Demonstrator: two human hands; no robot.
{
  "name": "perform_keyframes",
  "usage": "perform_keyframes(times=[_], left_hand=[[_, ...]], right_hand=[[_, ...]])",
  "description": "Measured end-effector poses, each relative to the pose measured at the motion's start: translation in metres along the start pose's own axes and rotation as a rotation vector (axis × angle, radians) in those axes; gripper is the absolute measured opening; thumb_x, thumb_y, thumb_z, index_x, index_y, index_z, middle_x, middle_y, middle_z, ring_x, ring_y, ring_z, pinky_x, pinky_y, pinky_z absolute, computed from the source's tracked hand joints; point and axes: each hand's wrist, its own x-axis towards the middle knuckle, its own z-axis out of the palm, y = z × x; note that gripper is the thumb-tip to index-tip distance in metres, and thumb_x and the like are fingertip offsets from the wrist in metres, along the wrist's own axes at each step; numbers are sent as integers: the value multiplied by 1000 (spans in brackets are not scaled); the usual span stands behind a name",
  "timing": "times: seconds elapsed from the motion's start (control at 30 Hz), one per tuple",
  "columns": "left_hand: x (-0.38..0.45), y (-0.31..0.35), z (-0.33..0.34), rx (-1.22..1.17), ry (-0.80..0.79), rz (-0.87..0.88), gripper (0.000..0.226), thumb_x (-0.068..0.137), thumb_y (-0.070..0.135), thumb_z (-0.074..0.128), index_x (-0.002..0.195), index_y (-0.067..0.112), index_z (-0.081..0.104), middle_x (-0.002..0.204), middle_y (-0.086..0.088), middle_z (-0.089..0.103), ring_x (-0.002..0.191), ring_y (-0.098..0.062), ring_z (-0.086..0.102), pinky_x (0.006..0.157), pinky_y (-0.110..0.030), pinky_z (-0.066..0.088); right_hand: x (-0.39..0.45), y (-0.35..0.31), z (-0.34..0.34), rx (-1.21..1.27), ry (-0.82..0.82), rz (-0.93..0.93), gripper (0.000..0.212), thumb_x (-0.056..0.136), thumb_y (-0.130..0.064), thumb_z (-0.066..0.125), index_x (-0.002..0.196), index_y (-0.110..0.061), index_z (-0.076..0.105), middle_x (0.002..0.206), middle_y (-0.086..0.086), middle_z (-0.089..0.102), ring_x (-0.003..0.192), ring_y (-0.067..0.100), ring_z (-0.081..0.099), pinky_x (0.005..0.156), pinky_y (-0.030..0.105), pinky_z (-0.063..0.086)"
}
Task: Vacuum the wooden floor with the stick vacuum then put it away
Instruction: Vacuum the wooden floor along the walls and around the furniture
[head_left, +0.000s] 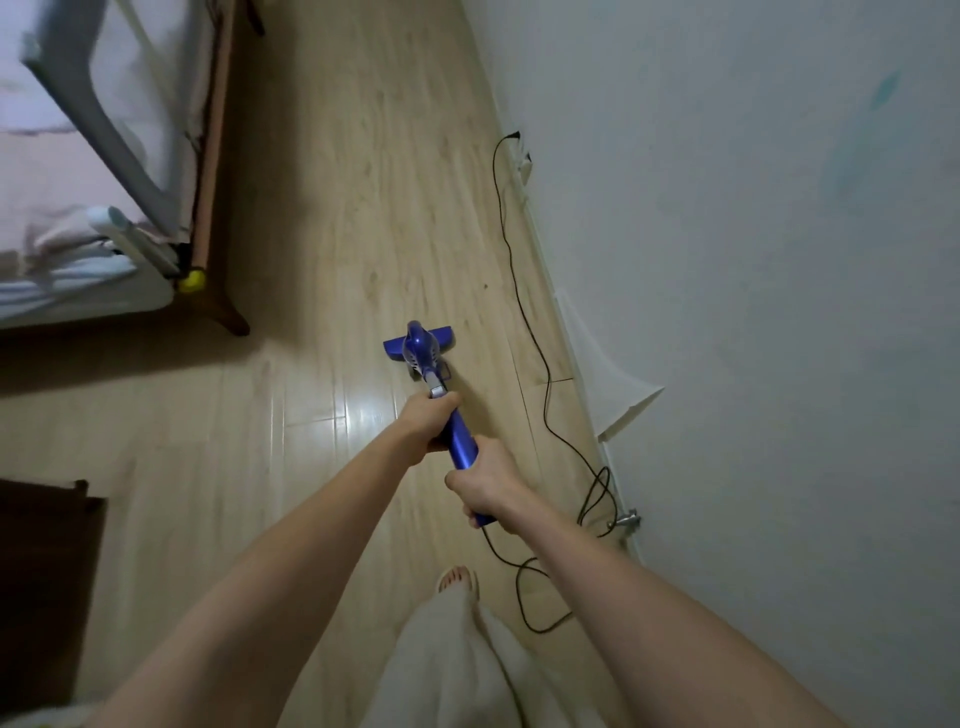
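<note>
Bare arms, white fluffy garment (467, 670), bare foot (457, 578)

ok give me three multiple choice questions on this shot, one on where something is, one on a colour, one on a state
1. Where does the thin black power cord run?
A. along the white wall's foot
B. under the bed
C. over the dark mat

2. What colour is the plastic stick vacuum?
A. red
B. blue
C. grey

3. How is the vacuum held?
A. left hand only
B. right hand only
C. both hands

Answers: 1 A, the cord trails beside the wall; 2 B, head and handle are blue; 3 C, the left hand and right hand both grip the handle.
</note>
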Motion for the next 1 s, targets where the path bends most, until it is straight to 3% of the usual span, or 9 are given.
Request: perform_keyframes(times=[0.13,0.3,0.5,0.63,0.8,0.9,1.0], left_hand=[[-36,-23,10,-54,-5,-18,11,93,13,52,100,5,50,89,-15,57,76,-26,60,67,-33,55],[-84,-60,32,-175,17,-65,27,92,16,56,113,0,52,93,-16,63,79,-25,64,72,-36,55],[-139,-95,66,-397,39,-120,18,94,15,57,88,5,44,83,-13,58,71,-24,61,72,-36,51],[-152,-107,87,-439,45,-127,18,94,17,57,89,5,45,84,-14,59,72,-24,62,66,-34,52],[-145,-102,91,-409,45,-163,20,91,20,60,87,7,45,87,-15,62,77,-25,64,79,-34,54],[-134,-95,86,-401,15,-156,21,92,18,58,100,3,45,91,-15,60,78,-26,63,78,-35,53],[-115,-87,70,-378,25,-148,42,90,19,60,123,3,41,91,-14,59,76,-24,63,64,-34,53]], right_hand=[[-38,20,-7,-71,-42,-18,31,86,-3,57,112,-16,44,81,9,52,56,19,51,47,28,47],[-87,49,-24,-195,-118,-27,36,87,-3,56,119,-13,44,88,13,54,57,18,53,45,26,47],[-134,77,-55,-420,-184,-59,32,85,-5,56,115,-12,46,80,8,54,61,17,53,56,27,49],[-149,87,-73,-488,-207,-39,33,87,-4,56,116,-14,44,77,8,53,56,15,51,48,23,48],[-142,93,-73,-474,-151,-56,29,87,-4,57,112,-13,46,76,9,52,52,16,50,47,25,47],[-130,91,-68,-465,-120,-56,29,86,-6,58,111,-14,46,77,9,54,54,17,52,48,25,49],[-111,82,-57,-447,-106,-52,28,86,-7,56,111,-15,46,78,10,53,54,18,51,47,26,48]])
